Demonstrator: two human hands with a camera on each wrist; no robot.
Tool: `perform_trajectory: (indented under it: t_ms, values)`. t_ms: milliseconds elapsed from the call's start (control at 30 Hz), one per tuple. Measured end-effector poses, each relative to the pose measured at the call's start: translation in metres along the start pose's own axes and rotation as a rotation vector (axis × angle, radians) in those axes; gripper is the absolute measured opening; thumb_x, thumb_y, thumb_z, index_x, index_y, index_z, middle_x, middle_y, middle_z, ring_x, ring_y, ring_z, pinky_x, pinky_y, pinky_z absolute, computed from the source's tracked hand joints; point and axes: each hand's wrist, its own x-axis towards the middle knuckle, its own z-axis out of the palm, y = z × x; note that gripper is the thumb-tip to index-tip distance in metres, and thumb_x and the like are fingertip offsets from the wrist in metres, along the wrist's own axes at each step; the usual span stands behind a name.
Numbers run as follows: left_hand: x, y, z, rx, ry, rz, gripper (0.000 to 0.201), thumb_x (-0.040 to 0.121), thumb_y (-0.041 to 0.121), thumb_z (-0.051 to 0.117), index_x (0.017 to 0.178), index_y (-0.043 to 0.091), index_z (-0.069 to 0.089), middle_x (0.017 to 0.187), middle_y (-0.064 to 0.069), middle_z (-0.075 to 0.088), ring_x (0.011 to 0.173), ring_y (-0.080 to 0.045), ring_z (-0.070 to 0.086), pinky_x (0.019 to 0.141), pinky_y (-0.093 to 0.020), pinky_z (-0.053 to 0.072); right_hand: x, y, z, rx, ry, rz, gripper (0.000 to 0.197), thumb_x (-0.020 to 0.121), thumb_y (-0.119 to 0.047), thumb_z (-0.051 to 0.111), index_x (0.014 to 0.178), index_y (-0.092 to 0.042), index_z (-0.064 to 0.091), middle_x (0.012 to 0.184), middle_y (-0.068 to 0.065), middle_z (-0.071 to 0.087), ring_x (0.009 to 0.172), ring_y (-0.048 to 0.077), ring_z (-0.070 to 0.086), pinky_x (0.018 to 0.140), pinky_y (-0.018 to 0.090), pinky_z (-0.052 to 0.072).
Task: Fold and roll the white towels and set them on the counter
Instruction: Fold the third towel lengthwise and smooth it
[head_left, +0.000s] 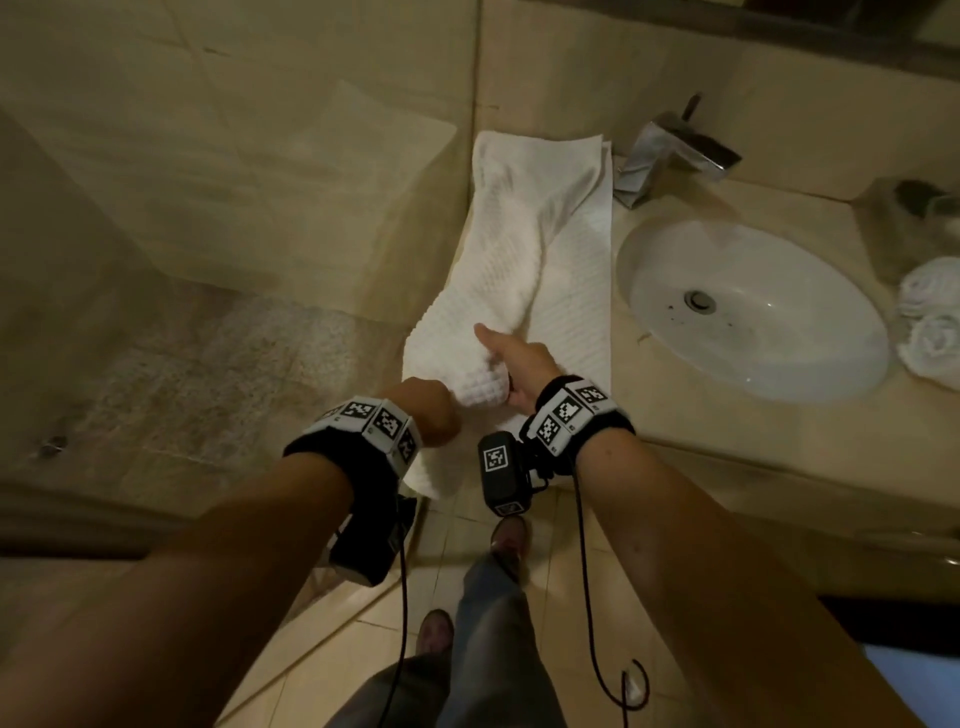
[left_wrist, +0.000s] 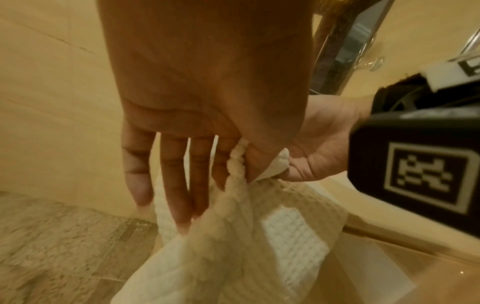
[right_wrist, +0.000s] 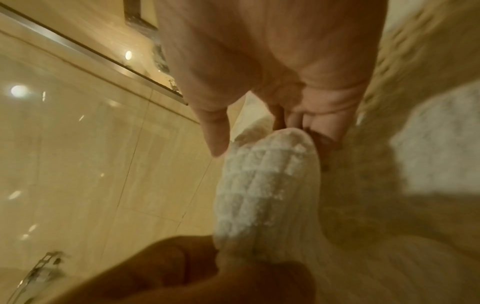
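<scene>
1. A white towel (head_left: 524, 270) is lying lengthwise on the desk (head_left: 675, 415) left of the sink (head_left: 753, 306), its near end hanging over the desk edge.
2. The near end is being lifted and turned over by both hands.
3. The towel's edge is being pinched by the left hand (head_left: 428, 410) between thumb and forefinger; the other fingers are being held straight.
4. The folded end is being grasped by the right hand (head_left: 519, 364), fingers curled beneath it.
5. Two rolled towels (head_left: 930, 317) are already sitting on the desk right of the sink, so the task is judged partly done.
6. Rolling of this third towel is judged barely begun.
7. One faucet (head_left: 670, 156) is being counted.
</scene>
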Motion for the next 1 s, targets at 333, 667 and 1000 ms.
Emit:
perform_trajectory:
  t_ms: [333,667,1000]
  values:
    - [-0.021,0.02,-0.023,-0.424,-0.247,0.137,0.019,0.07,0.025,0.083,0.068,0.02,0.065,0.066,0.003,0.068,0.065,-0.01,0.063,0.059,-0.021,0.048,-0.07,0.0,-0.046,0.21,-0.141,-0.107,0.038,0.073,-0.01,0.068,0.104,0.012,0.065,0.105,0.026,0.068,0.093,0.038,0.068,0.095,0.047,0.051]
    - [0.013,-0.004,-0.018,-0.45,0.251,-0.237,0.032,0.09,0.025,0.059,0.108,-0.001,0.063,0.115,-0.019,0.064,0.102,-0.034,0.061,0.08,-0.034,0.048,-0.052,0.064,-0.095,-0.129,0.106,-0.083,0.052,0.077,-0.039,0.075,0.115,-0.005,0.062,0.112,0.01,0.068,0.099,0.028,0.066,0.089,0.039,0.054]
    - [0.049,0.0,0.002,-0.492,0.411,-0.351,0.049,0.095,0.039,0.046,0.125,0.0,0.049,0.129,-0.023,0.051,0.118,-0.039,0.05,0.096,-0.039,0.042,-0.033,0.062,-0.105,-0.331,0.393,-0.291,0.036,0.09,-0.034,0.062,0.095,0.001,0.066,0.099,0.018,0.068,0.095,0.033,0.063,0.084,0.035,0.049]
